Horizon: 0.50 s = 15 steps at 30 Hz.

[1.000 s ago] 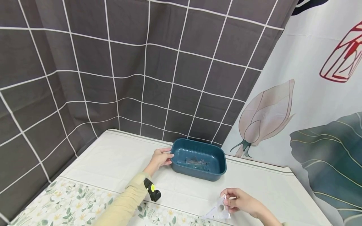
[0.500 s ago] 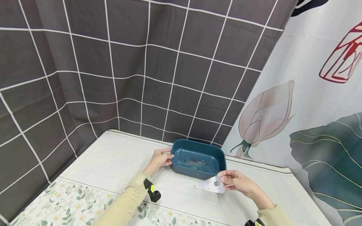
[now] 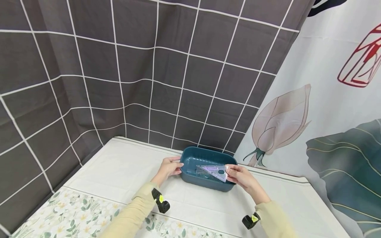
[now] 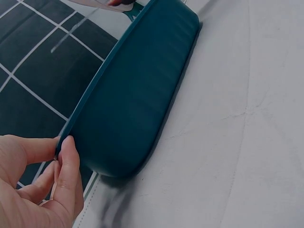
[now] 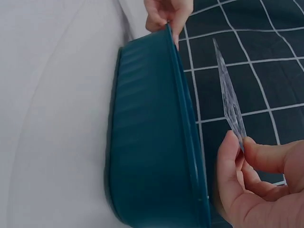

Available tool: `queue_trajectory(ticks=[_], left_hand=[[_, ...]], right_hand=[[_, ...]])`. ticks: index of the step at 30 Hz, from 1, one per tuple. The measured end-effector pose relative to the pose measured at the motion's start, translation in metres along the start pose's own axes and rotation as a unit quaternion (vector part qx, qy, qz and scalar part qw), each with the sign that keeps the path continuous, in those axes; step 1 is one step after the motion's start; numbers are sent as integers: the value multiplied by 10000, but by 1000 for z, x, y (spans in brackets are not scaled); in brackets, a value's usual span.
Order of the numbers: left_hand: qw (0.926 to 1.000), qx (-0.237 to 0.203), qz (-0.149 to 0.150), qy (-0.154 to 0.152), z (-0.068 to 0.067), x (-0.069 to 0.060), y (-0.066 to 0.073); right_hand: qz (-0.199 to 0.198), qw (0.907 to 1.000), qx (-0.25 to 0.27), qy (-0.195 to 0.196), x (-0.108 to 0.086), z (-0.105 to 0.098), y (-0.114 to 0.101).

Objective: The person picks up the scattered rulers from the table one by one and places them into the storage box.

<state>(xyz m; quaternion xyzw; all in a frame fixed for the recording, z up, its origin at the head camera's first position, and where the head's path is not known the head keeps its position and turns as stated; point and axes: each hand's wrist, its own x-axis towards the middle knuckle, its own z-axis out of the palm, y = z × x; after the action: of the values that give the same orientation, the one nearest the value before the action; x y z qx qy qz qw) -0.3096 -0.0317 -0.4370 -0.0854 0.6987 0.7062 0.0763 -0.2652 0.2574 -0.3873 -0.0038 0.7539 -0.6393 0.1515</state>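
A dark teal plastic basin (image 3: pixel 205 183) stands on the table, and my left hand (image 3: pixel 168 169) pinches its left rim between thumb and fingers. Over the basin's right part, my right hand (image 3: pixel 242 177) pinches a clear triangular set square (image 3: pixel 218 172) by one edge. The set square has a round hole and purple markings, and its long tip points left. In the right wrist view the set square (image 5: pixel 228 92) appears nearly edge-on, above the basin's rim (image 5: pixel 187 114). Some clear things lie on the basin floor, partly hidden behind the set square.
A white cloth (image 3: pixel 131 162) covers the table, with a floral strip (image 3: pixel 80 211) along the near side. Behind the basin hangs a dark curtain (image 3: pixel 166 99) with white grid lines. A pale curtain (image 3: pixel 297 148) with plant prints hangs at the right.
My right hand has carried the set square up and away from me, from the near table area to above the basin. The left hand and the basin have stayed in place.
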Motion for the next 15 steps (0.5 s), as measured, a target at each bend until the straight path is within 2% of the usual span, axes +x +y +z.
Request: queue_trajectory(ticks=[4,15], left_hand=[[10000,-6,-9,-10,1,0,0],[10000,-13,-21,-1,0,-1,1]], right_hand=[[116,9996,145,217,9,5,1],[55,9993,138,331,28,9,10]])
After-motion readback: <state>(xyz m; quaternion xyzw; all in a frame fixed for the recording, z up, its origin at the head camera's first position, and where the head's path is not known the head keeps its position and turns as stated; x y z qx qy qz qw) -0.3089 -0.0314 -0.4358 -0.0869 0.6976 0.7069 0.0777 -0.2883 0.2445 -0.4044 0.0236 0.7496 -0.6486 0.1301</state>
